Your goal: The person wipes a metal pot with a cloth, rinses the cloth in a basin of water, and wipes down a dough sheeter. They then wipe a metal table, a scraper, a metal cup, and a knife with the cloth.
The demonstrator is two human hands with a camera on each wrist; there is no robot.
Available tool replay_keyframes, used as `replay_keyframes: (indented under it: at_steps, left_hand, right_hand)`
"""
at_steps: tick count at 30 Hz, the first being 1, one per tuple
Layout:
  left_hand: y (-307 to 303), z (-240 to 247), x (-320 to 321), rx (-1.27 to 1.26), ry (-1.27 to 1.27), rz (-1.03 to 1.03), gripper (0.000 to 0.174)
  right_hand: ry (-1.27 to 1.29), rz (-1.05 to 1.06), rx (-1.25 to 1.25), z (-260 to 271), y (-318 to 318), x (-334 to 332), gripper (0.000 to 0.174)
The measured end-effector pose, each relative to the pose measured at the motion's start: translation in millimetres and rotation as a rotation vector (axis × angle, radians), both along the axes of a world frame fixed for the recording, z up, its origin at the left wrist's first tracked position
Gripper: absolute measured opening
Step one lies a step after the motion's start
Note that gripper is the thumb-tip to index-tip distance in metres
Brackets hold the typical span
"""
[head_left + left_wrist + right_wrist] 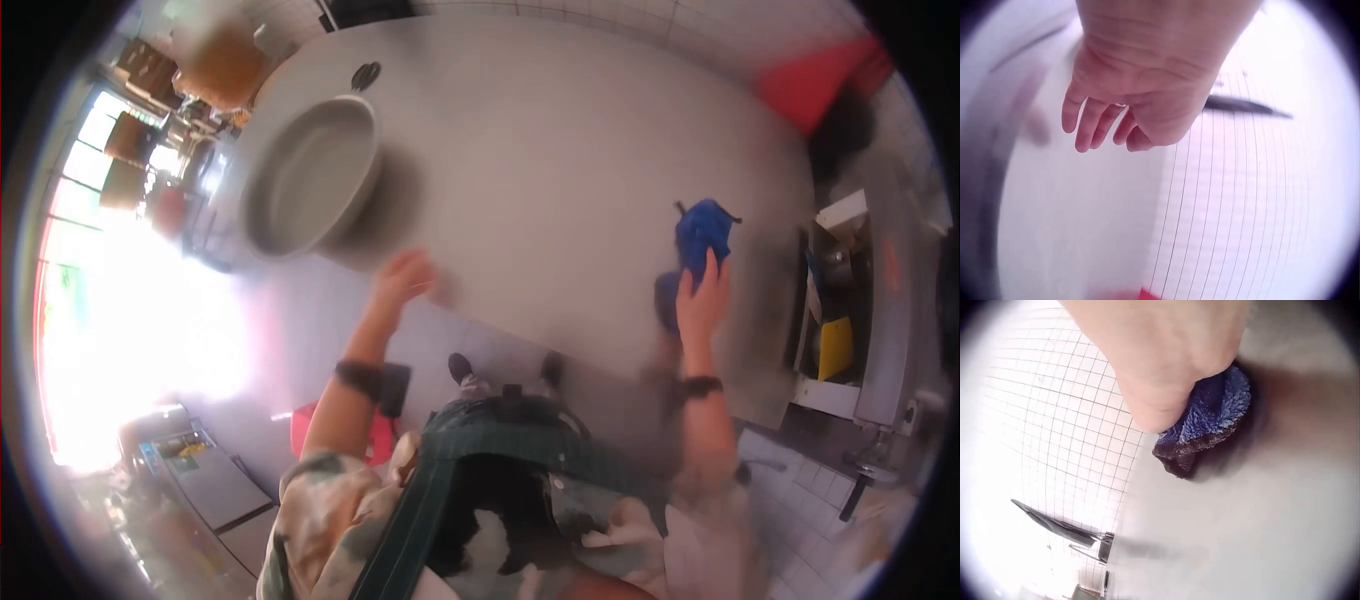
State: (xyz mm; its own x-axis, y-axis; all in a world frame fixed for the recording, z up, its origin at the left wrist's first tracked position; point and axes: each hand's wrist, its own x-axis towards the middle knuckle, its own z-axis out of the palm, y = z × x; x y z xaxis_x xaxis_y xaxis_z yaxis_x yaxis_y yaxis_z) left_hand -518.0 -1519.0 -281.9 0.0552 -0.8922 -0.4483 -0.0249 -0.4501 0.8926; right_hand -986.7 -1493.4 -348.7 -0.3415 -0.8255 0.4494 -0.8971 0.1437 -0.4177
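Note:
A blue fluffy cloth (706,232) is bunched up on the right part of the grey table (540,130). The right hand (704,298) grips it; in the right wrist view the cloth (1213,412) pokes out dark-edged beneath the hand (1169,356). The left hand (403,278) hangs above the table's near edge and holds nothing, its fingers loosely bent; the left wrist view shows the same hand (1141,87) with relaxed fingers. A large grey basin (318,178) stands on the table's left part, beyond the left hand.
A small black object (366,75) lies behind the basin. Right of the table is an open drawer or cabinet with a yellow item (835,348). A red item (810,85) is at the back right. Below the left forearm is a red object (380,437).

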Motion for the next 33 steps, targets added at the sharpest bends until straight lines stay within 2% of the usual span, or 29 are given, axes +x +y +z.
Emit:
replay_keyframes:
  at_steps: [2, 4, 7, 12, 14, 16, 17, 19, 20, 21, 22, 25, 26, 27, 28, 29, 31, 32, 33]
  left_hand:
    - [46.2, 0.5, 60.0, 0.011, -0.04, 0.24, 0.041]
    - [89.9, -0.4, 104.8, 0.021, -0.01, 0.401, 0.04]
    - [130.4, 1.5, 144.4, 0.049, 0.011, 0.524, 0.04]
    - [147.5, -24.4, 199.7, 0.069, 0.118, 0.587, 0.039]
    - [144.3, -30.8, 214.6, 0.092, 0.179, 0.581, 0.038]
    - [127.8, -37.3, 232.7, 0.079, 0.226, 0.589, 0.038]
    - [117.9, -36.2, 241.4, 0.057, 0.26, 0.576, 0.037]
    - [96.9, -44.8, 270.9, -0.02, 0.292, 0.492, 0.038]
    - [85.4, -49.2, 285.0, -0.044, 0.269, 0.415, 0.043]
    - [73.7, -54.3, 301.5, -0.077, 0.422, 0.377, 0.048]
    - [56.6, -34.7, 302.5, -0.072, 0.337, 0.376, 0.051]
    - [6.0, 0.4, 317.1, -0.049, 0.437, 0.485, 0.063]
    - [-4.5, 2.5, 326.7, -0.081, 0.392, 0.423, 0.077]
    - [-17.7, 9.2, 323.6, -0.101, 0.336, 0.475, 0.082]
    - [-27.9, 8.1, 328.0, -0.109, 0.29, 0.437, 0.084]
    - [-34.6, 18.8, 318.7, -0.131, 0.218, 0.316, 0.085]
    - [-67.9, -15.4, 335.7, 0.04, 0.19, 0.266, 0.077]
    - [-77.2, -23.7, 334.8, 0.097, 0.271, 0.253, 0.066]
    - [-83.0, -33.2, 336.7, 0.157, 0.344, 0.247, 0.055]
  right_hand:
    - [-0.044, 0.036, -0.04, -10.2, -37.1, 35.8, 0.053]
    - [-0.01, 0.157, -0.08, -10.2, -59.0, 103.1, 0.052]
    - [-0.028, 0.495, -0.094, -6.0, -55.0, 224.9, 0.052]
    - [-0.15, 0.963, -0.072, 1.3, -42.3, 403.6, 0.058]
    - [-0.149, 1.02, -0.122, -1.6, -49.8, 460.5, 0.062]
    - [-0.061, 1.039, -0.013, 11.5, -52.2, 496.8, 0.063]
    - [-0.045, 0.991, 0.001, 10.6, -55.6, 501.1, 0.063]
    - [0.092, 1.068, -0.019, 5.6, -55.1, 497.7, 0.062]
    - [0.101, 1.01, 0.013, 4.2, -52.4, 482.8, 0.062]
    - [0.095, 1.069, 0.053, 3.8, -49.2, 461.2, 0.063]
    - [0.083, 1.127, 0.091, 5.6, -40.1, 440.9, 0.064]
    - [0.116, 0.966, 0.162, 16.3, 6.4, 354.3, 0.065]
    - [0.12, 0.899, 0.19, 14.7, 24.8, 321.4, 0.066]
    - [0.126, 0.83, 0.206, 9.9, 44.2, 286.9, 0.066]
    - [-0.061, 0.68, 0.283, 4.6, 65.8, 255.4, 0.064]
    - [-0.249, 0.527, 0.338, 6.2, 86.9, 226.9, 0.063]
    - [0.122, 0.292, 0.285, 27.3, 120.3, 190.6, 0.06]
    - [0.13, 0.259, 0.257, 32.0, 130.4, 181.9, 0.06]
    - [0.061, 0.115, 0.271, 32.0, 137.5, 175.8, 0.055]
